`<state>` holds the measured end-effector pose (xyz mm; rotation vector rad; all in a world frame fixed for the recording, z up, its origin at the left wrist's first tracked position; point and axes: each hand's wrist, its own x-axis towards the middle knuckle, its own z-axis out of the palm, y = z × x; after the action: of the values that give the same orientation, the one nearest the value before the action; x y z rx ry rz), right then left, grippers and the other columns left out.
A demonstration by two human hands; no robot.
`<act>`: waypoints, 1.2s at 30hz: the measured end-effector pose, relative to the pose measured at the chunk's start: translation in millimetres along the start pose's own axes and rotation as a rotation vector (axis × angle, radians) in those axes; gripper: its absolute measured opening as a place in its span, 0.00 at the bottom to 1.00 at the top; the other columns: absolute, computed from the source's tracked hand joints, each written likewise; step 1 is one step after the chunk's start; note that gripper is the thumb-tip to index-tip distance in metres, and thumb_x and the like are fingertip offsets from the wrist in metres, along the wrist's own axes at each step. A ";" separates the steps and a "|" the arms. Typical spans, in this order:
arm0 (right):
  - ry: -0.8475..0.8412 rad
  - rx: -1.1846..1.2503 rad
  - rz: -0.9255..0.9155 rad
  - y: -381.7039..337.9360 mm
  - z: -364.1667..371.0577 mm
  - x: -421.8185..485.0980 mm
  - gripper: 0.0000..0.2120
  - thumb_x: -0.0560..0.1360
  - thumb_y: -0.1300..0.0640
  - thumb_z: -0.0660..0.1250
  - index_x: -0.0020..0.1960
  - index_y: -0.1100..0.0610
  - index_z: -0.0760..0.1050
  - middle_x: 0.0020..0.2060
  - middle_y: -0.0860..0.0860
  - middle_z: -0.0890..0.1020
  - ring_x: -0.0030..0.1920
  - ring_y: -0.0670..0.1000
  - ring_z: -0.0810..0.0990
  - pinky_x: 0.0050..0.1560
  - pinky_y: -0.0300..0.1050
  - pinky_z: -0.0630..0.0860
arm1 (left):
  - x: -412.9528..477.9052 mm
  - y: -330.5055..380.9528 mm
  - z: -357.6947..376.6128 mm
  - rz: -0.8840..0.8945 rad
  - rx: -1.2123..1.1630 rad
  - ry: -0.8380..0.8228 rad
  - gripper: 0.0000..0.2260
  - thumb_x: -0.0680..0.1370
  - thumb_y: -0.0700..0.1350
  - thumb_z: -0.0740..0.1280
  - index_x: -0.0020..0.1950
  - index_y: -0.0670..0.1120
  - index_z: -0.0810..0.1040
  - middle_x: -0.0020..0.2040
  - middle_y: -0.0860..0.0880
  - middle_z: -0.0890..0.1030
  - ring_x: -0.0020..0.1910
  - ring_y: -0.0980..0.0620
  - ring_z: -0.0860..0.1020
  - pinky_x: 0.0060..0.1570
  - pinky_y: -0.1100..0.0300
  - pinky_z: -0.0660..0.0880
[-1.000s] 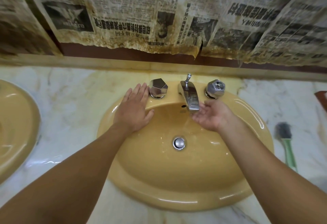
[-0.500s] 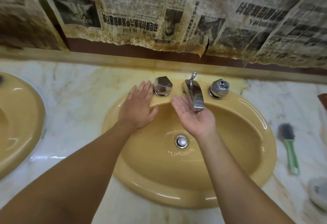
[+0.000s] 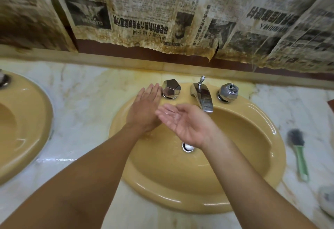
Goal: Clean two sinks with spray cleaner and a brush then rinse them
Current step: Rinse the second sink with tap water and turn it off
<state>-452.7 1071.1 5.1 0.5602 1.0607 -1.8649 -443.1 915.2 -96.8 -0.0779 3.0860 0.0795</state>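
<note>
The left hand (image 3: 144, 109) lies flat, fingers (image 3: 152, 91) straight and together, on the back rim of the yellow sink (image 3: 235, 158), just beside the left knob (image 3: 171, 89). The right hand (image 3: 184, 122) hovers palm up over the sink, fingers loosely spread, holding nothing, near the tap (image 3: 203, 98). The brush (image 3: 298, 149) lies on the desk (image 3: 81, 102) right of this sink; a pale blur (image 3: 327, 199) nearer the desk's front edge is perhaps a bottle. A second sink (image 3: 27, 120) sits at left.

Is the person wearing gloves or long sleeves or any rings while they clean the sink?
No gloves. The left hand and right hand are bare, with no rings that I can see. Both forearms are bare too: no sleeves, watch or bracelets in view. The right palm looks wet and shiny.
</note>
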 end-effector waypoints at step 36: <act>0.755 -0.526 -0.529 -115.0 -100.1 -0.3 0.10 0.79 0.59 0.61 0.44 0.61 0.77 0.44 0.59 0.84 0.31 0.54 0.81 0.28 0.41 0.75 | 2.2 -1.0 9.8 0.029 0.050 0.065 0.37 0.81 0.63 0.39 0.82 0.39 0.54 0.83 0.44 0.52 0.82 0.47 0.48 0.80 0.46 0.48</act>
<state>-556.2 1183.1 3.1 0.7296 2.2968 -1.6960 -444.8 914.5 -106.8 -0.0349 3.1521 0.0005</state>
